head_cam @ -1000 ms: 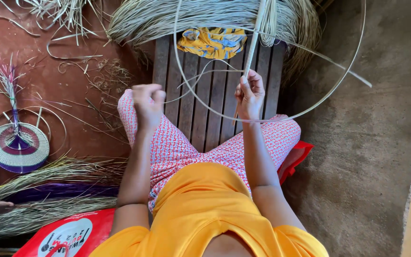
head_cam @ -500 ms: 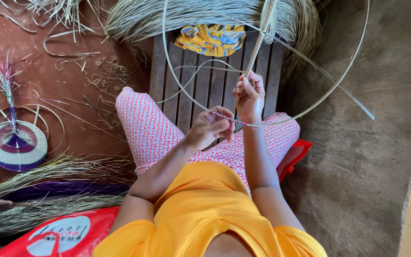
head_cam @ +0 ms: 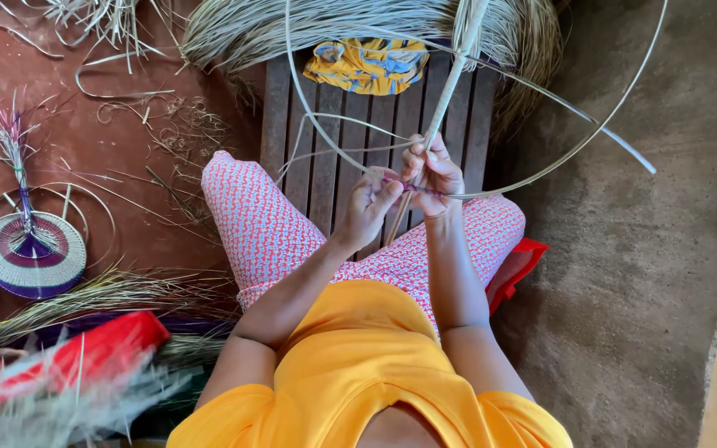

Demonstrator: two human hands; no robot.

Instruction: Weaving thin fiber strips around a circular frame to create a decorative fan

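My right hand (head_cam: 433,172) grips a pale stick (head_cam: 446,93) where it crosses a large thin cane hoop (head_cam: 578,148) held above my lap. Just left of it, my left hand (head_cam: 371,203) pinches a thin purple-pink strand (head_cam: 412,187) that runs across to the hoop at my right fingers. Both hands sit close together over a dark wooden slatted bench (head_cam: 334,158). The stick's upper end runs into a bundle of pale straw (head_cam: 358,21).
A yellow patterned cloth (head_cam: 367,65) lies on the bench's far end. A finished round woven fan (head_cam: 31,253) with a coloured tassel lies on the red floor at left. Loose grass bundles (head_cam: 118,294) and a blurred red object (head_cam: 68,357) sit at lower left. Bare earth lies to the right.
My left hand came down from beside my knee to the hoop, bringing the coloured strand up next to my right hand. A red object has swung into view at lower left.
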